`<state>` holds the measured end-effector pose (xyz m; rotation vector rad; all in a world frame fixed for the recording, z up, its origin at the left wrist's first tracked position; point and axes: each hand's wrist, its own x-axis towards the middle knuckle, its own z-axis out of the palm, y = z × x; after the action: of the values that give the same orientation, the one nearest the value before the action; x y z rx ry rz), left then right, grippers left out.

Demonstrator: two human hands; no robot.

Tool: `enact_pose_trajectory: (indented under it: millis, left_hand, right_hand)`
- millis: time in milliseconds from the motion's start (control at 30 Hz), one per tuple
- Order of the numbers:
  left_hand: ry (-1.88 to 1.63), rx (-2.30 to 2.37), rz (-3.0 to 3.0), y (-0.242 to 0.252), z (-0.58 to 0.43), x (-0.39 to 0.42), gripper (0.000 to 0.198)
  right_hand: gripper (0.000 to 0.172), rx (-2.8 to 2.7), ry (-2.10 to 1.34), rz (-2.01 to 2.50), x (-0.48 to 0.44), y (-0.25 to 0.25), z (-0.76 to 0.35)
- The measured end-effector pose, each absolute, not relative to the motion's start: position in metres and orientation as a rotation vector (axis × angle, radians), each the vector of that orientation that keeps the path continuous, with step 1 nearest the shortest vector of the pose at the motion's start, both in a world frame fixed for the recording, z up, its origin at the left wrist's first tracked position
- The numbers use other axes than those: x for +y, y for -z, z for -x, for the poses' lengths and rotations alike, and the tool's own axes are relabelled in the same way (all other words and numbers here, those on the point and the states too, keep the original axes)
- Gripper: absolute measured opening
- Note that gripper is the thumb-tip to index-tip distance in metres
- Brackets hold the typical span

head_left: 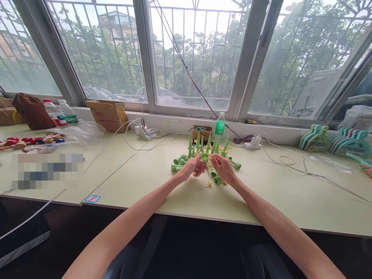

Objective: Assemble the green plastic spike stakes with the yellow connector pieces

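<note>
My left hand (195, 166) is closed around a green plastic tube (205, 156), its round open end turned up towards me. Beside that rim, the thumb and fingers of my right hand (223, 166) are pinched together; whatever they hold is too small to make out. Just beyond my hands several green pointed cones (190, 144) stand upright in a cluster. More green tubes (180, 159) lie on their sides to the left, and a green tube (236, 164) lies to the right. A small yellow piece (208, 185) rests on the table in front of my hands.
Behind the cones are a small cardboard box (202, 133) and a green-labelled bottle (220, 124). Power strips (145, 132) and white cables (286, 162) run along the pale table (139, 178). Plastic hangers (350, 142) stand at right, near another person's hand (367, 169). A carton (108, 116) stands left.
</note>
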<state>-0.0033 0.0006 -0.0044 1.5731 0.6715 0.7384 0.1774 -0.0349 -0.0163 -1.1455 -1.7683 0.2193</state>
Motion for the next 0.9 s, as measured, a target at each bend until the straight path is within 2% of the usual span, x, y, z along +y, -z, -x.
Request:
enact_pose_trajectory:
  millis: [367, 600, 767, 900]
  left_hand:
    - [-0.776, 0.642, -1.620, 0.0026, 0.0036, -0.0020, 0.063]
    - [-0.796, 0.584, -1.655, 0.0010, 0.0044, -0.0041, 0.042]
    - [-0.847, 0.605, -1.721, 0.0025, 0.0038, -0.0060, 0.053]
    - [-0.902, 0.624, -1.838, 0.0063, 0.0037, -0.0045, 0.051]
  right_hand:
    - [0.040, -1.779, -0.266, 1.130, -0.0337, 0.0168, -0.1795]
    - [0.040, -1.786, -0.294, 1.112, -0.0315, 0.0200, -0.1803]
    - [0.039, -1.787, -0.270, 1.115, -0.0298, 0.0209, -0.1819]
    - [0.037, -1.786, -0.262, 1.139, -0.0290, 0.0220, -0.1821]
